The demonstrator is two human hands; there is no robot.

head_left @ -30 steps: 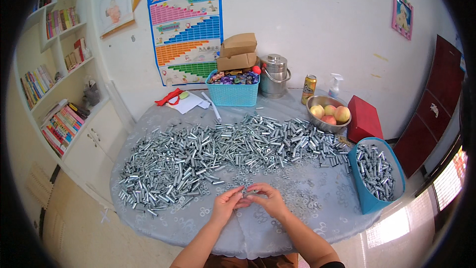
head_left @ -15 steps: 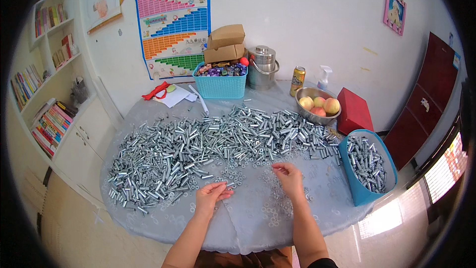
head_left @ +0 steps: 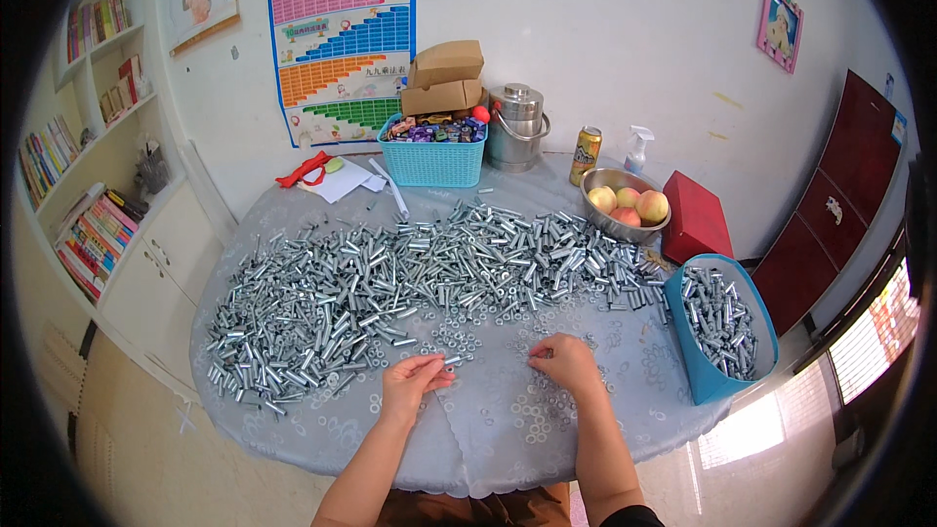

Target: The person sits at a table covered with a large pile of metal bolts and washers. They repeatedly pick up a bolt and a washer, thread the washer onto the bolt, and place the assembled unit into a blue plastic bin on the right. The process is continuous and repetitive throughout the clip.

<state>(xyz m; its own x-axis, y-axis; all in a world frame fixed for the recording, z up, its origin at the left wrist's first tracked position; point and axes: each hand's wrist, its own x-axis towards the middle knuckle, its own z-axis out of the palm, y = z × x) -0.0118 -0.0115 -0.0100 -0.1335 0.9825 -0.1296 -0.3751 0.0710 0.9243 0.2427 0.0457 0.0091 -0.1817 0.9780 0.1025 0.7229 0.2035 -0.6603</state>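
A wide heap of short silver metal sleeves [head_left: 322, 293] spreads across the table. Small metal rings [head_left: 454, 334] lie loose along its near edge, with more rings [head_left: 537, 420] around my right hand. In a pinch, my left hand [head_left: 412, 385] holds a short metal sleeve [head_left: 454, 360] that points to the right. My right hand [head_left: 568, 363] hovers low over the rings, thumb and fingers pressed together. Whatever is between those fingertips is too small to make out. A blue fabric bin [head_left: 705, 356] on the right is filled with similar sleeves.
At the back stand a turquoise basket [head_left: 429, 164] of small items, a steel pot [head_left: 514, 127], a yellow can [head_left: 586, 156] and a spray bottle [head_left: 639, 148]. A steel bowl [head_left: 625, 227] of peaches sits beside a red box [head_left: 696, 215]. Papers [head_left: 337, 185] lie back left.
My right hand has come slightly nearer to me and to the left, lower over the rings. My left hand stays almost in place with the sleeve.
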